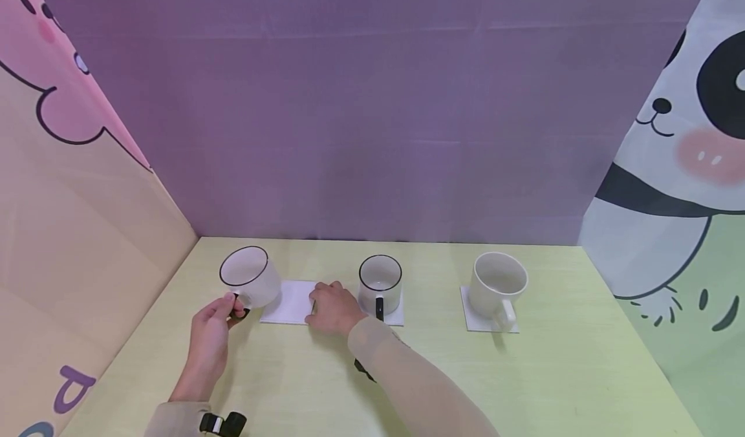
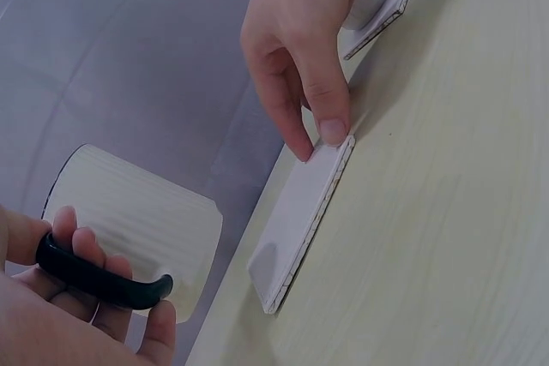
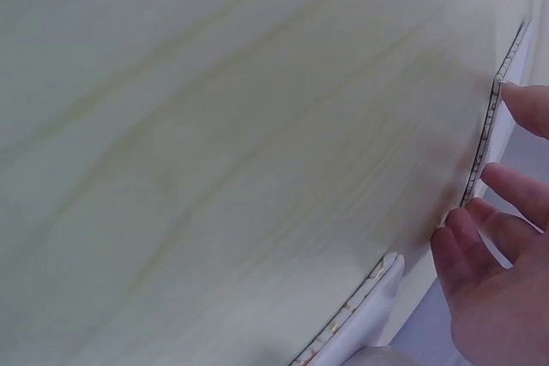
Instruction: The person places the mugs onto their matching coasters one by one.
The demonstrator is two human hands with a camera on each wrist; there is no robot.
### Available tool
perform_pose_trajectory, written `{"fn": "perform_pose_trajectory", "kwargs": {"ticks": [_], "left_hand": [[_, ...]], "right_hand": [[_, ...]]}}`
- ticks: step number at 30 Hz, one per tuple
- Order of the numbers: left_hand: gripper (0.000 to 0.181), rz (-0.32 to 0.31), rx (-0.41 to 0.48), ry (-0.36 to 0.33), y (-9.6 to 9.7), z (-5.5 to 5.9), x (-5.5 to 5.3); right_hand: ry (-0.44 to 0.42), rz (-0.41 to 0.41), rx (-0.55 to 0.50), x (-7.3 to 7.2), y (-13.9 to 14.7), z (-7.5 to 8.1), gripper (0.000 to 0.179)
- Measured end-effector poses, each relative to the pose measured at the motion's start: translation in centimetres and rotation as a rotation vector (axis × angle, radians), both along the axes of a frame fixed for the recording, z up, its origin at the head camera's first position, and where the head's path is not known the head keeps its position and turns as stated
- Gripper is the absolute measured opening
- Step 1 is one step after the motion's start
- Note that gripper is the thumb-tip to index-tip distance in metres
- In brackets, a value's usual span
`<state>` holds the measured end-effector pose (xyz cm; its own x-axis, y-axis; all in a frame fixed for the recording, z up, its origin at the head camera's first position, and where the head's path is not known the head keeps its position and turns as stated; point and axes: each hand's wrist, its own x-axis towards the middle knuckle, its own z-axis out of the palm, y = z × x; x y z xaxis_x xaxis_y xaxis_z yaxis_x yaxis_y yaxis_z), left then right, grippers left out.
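Note:
My left hand (image 1: pixel 211 333) grips the black handle (image 2: pixel 103 280) of a white mug (image 1: pixel 263 289) with a dark rim. The mug tilts beside the left end of a thick white square coaster (image 1: pixel 288 304); in the left wrist view it appears lifted off the table. My right hand (image 1: pixel 334 309) holds the right side of that coaster, thumb at the near corner and fingers along the edge. Just right of this hand, a second black-rimmed mug (image 1: pixel 372 297) stands upright on another coaster (image 1: pixel 397 317), its handle partly behind my right wrist.
Further right, a plain white mug (image 1: pixel 489 295) stands on its own white coaster (image 1: pixel 474 320), handle towards me. The pale wooden table (image 1: pixel 559 372) meets a purple backdrop (image 1: pixel 372 133) at the back. Printed cloth walls (image 1: pixel 87 230) close off both sides.

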<state>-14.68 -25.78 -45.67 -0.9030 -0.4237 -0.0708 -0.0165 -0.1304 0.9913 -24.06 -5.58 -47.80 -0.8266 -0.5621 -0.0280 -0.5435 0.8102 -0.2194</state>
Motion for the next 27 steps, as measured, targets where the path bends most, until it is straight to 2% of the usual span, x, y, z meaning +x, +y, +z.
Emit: {"fn": "perform_pose_trajectory", "kwargs": {"ticks": [9,18,27], "left_hand": [[0.034,-0.003,-0.023,-0.002,0.8,0.0,-0.2],[0.035,-0.006,-0.031,-0.006,1.5,0.0,-0.2],[0.038,-0.004,-0.046,-0.019,1.8,0.0,-0.3]], "right_hand": [[0.0,0.002,-0.008,-0.2,0.0,-0.4,0.029],[0.0,0.004,-0.013,-0.1,-0.1,-0.2,0.026],[0.002,0.001,-0.018,-0.1,0.0,-0.3,0.032]]}}
